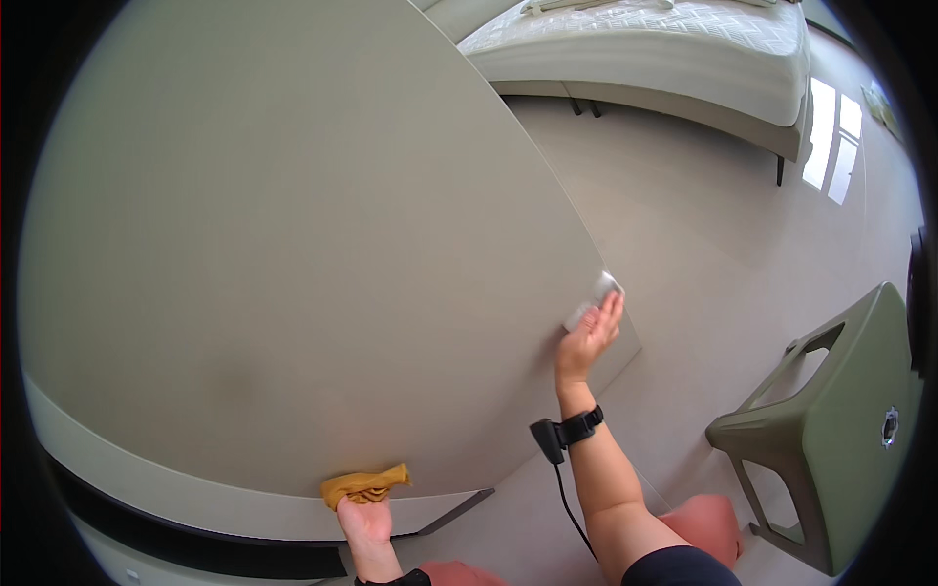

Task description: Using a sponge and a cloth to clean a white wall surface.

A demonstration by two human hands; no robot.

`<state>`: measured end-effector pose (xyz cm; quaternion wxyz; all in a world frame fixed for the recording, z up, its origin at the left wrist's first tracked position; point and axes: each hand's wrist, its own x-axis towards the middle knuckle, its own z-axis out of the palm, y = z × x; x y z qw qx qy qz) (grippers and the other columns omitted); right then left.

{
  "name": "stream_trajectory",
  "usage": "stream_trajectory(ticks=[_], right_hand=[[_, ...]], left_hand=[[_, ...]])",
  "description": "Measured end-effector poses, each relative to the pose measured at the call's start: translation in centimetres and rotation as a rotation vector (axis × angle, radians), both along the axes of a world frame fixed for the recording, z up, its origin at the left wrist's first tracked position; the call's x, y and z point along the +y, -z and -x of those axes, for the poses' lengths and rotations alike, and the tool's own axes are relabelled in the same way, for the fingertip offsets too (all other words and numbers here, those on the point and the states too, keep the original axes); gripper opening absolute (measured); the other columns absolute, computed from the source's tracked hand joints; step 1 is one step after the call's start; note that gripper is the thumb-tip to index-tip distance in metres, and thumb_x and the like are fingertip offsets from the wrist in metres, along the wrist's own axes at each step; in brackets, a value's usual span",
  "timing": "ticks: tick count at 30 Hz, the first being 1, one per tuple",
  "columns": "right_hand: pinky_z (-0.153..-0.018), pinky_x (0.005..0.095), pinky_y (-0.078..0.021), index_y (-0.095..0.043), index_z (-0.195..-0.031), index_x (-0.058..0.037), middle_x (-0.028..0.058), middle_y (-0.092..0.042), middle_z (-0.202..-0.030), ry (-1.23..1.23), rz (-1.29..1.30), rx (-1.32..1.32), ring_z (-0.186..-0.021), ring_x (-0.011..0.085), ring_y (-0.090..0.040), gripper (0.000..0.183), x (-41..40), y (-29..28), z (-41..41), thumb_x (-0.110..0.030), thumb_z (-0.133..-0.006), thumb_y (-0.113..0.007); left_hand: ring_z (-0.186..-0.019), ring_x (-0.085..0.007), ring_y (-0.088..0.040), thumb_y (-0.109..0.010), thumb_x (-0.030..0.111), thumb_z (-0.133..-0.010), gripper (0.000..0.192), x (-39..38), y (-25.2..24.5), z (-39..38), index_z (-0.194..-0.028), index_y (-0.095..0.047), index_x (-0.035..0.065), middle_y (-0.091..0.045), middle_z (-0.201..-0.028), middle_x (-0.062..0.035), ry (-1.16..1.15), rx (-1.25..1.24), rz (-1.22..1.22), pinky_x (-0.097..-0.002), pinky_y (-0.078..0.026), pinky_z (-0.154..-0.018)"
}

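Observation:
A large, smooth beige panel point(330, 242) fills most of the view in front of me. At its right edge, near the lower corner, my right hand point(592, 333) lies flat over a white wiping cloth point(607, 284) and presses it to the surface. The cloth is slightly blurred, so its exact kind is unclear. By the panel's lower edge, my left hand point(368, 518), palm turned up, holds a crumpled mustard-yellow cloth point(363, 483). That cloth hides the left fingers and touches the panel edge. A black strapped device point(564, 434) with a cable sits on my right wrist.
A green plastic stool point(854, 432) stands at the right on the glossy tiled floor point(689, 249). Beyond the panel is a bed point(637, 69) with a pale mattress and thin dark legs. A dark strip point(205, 546) runs below the panel's pale lower band point(183, 480).

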<state>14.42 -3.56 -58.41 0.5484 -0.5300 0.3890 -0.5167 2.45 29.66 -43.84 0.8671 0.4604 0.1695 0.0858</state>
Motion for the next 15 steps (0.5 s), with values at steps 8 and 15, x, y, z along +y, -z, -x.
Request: stream_trajectory(ticks=[8, 15], right_hand=[[-0.100, 0.0393, -0.0212, -0.040, -0.134, -0.0001, 0.0188, -0.026, -0.146, -0.042, 0.508, -0.151, -0.124, 0.0333, -0.033, 0.050, -1.2, -10.3, -0.6, -0.011, -0.086, -0.047], [-0.109, 0.0501, -0.0069, -0.017, -0.144, -0.0040, 0.0135, -0.019, -0.149, -0.007, -0.157, 0.258, -0.138, 0.0347, -0.012, 0.056, -2.3, 13.9, -2.2, -0.024, -0.094, -0.031]], left_hand=[[-0.102, -0.0194, -0.048, -0.050, 0.021, -0.092, 0.053, -1.3, 2.9, -1.0, -0.137, -0.022, 0.0133, -0.048, -0.112, -0.0044, -0.173, -0.005, -0.805, -0.0371, -0.041, -0.089], [-0.138, -0.0242, -0.007, -0.040, 0.036, -0.096, 0.080, 0.5, 8.0, -3.0, -0.140, 0.024, 0.0161, 0.009, -0.149, -0.0076, -0.438, -0.058, -1.183, -0.0454, -0.023, -0.108]])
